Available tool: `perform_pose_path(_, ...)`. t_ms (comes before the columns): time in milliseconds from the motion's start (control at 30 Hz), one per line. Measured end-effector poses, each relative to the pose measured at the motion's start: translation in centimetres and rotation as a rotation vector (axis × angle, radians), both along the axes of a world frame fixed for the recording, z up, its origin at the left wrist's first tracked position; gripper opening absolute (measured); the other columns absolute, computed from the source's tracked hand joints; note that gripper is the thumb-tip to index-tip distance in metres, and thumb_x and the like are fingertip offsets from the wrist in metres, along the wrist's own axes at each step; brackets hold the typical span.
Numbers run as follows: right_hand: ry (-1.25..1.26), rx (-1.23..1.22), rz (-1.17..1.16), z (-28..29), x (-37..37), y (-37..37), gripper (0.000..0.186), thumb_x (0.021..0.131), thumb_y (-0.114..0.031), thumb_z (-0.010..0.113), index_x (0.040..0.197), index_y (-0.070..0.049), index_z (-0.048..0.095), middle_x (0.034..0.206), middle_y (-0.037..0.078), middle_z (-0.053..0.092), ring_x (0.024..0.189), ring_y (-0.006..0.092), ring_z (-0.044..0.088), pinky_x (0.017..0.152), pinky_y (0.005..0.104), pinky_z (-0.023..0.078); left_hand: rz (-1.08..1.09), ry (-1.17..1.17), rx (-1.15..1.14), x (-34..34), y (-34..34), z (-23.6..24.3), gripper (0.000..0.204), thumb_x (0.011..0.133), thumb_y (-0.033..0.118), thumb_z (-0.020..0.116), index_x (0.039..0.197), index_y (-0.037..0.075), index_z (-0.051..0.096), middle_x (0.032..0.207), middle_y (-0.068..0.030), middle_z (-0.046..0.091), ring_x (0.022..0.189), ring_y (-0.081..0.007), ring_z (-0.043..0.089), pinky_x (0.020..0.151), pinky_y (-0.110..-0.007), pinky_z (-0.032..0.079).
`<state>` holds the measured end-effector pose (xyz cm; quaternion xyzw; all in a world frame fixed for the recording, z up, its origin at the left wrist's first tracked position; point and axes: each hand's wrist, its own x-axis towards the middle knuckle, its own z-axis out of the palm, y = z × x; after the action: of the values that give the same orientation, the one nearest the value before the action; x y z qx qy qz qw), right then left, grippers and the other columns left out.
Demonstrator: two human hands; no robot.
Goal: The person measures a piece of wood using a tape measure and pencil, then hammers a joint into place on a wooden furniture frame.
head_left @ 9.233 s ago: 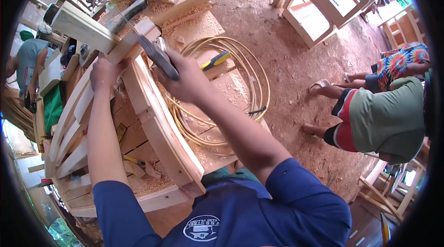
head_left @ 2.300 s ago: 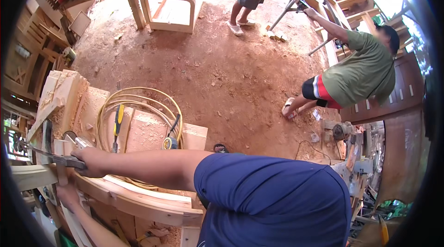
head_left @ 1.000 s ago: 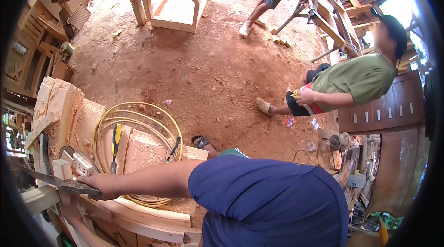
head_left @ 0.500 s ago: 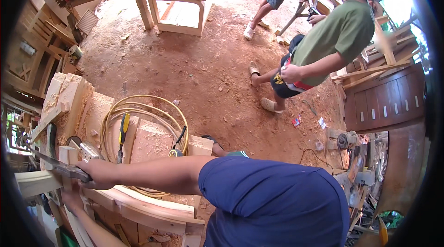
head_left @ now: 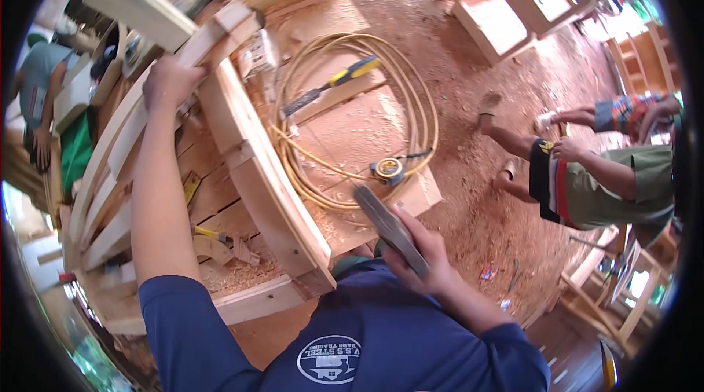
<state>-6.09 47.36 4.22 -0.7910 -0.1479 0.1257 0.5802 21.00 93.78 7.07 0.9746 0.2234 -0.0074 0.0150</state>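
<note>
My left hand point(head_left: 172, 82) is closed around the far end of a curved wooden frame point(head_left: 264, 194), close to an upright wooden block point(head_left: 139, 7). My right hand point(head_left: 425, 256) grips a handsaw point(head_left: 392, 231) by its worn grey handle, in front of my chest. Its blade is hard to make out from this angle. Beyond the frame, a coiled yellow hose point(head_left: 433, 110) lies on a board strewn with shavings. Inside the coil is a yellow-and-black chisel point(head_left: 334, 84). A round yellow-and-black tape measure point(head_left: 387, 170) rests at the coil's near right side.
Wood chips and a yellow-handled tool point(head_left: 211, 233) lie inside the frame. A person in a green shirt point(head_left: 623, 183) stands to the right, with another person point(head_left: 634, 113) behind. Someone in grey point(head_left: 44, 88) is at far left. A wooden cabinet point(head_left: 506, 7) stands on the dirt floor.
My right hand has drawn the handsaw away from the wood at the left and brought it before my chest. My left hand stays at the frame. The view has turned left.
</note>
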Motion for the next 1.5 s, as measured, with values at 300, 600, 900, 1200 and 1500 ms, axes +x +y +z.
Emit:
perform_pose_path(300, -0.056, 0.239, 0.066, -2.2, 20.4, 14.4, 0.048, 0.101, -0.022, 0.072, 0.146, -0.008, 0.061, 0.112, 0.026, 0.078, 0.107, 0.0444, 0.077, 0.092, 0.0476, 0.061, 0.077, 0.036, 0.013, -0.9, -1.5, 1.2, 0.085, 0.075, 0.064, 0.093, 0.132, 0.003, 0.075, 0.127, -0.0235, 0.079, 0.118, -0.0414, 0.077, 0.102, -0.052, 0.061)
perform_pose_path(600, -0.077, 0.179, 0.044, -1.2, 14.5, 11.6, 0.058, 0.102, -0.018, 0.073, 0.155, -0.009, 0.054, 0.109, 0.023, 0.074, 0.095, 0.0404, 0.075, 0.088, 0.0472, 0.06, 0.028, -0.012, 0.051, -0.8, 1.9, -0.1, 0.085, 0.077, 0.065, 0.089, 0.127, -0.002, 0.077, 0.125, -0.0273, 0.079, 0.118, -0.043, 0.076, 0.102, -0.052, 0.06)
perform_pose_path(900, 0.092, 0.104, 0.081, 0.1, 0.9, -1.7, 0.08, 0.093, 0.0, 0.076, 0.165, 0.003, 0.043, 0.106, 0.014, 0.078, 0.093, 0.0226, 0.079, 0.088, 0.0339, 0.06, 0.067, -0.035, 0.057, -1.4, -0.3, 0.2, 0.082, 0.077, 0.063, 0.089, 0.129, 0.0, 0.075, 0.124, -0.0268, 0.079, 0.116, -0.0423, 0.077, 0.1, -0.052, 0.061)
perform_pose_path(1200, -0.144, 0.219, 0.0, 0.4, 23.0, 18.1, 0.041, 0.098, -0.024, 0.076, 0.132, -0.006, 0.062, 0.096, 0.029, 0.074, 0.094, 0.0506, 0.073, 0.084, 0.0544, 0.057, 0.048, -0.02, -0.003, -0.4, 0.5, 0.7, 0.082, 0.078, 0.06, 0.091, 0.137, 0.007, 0.072, 0.132, -0.0214, 0.078, 0.123, -0.0396, 0.075, 0.105, -0.051, 0.06)
perform_pose_path(1500, 0.015, 0.053, 0.048, -1.4, 2.0, -0.9, 0.075, 0.095, -0.001, 0.076, 0.164, -0.003, 0.047, 0.099, 0.014, 0.078, 0.081, 0.0231, 0.078, 0.081, 0.0373, 0.062, 0.075, -0.012, 0.012, -0.9, 0.0, 0.8, 0.086, 0.078, 0.065, 0.088, 0.133, 0.001, 0.073, 0.126, -0.028, 0.078, 0.119, -0.0437, 0.076, 0.102, -0.054, 0.06)
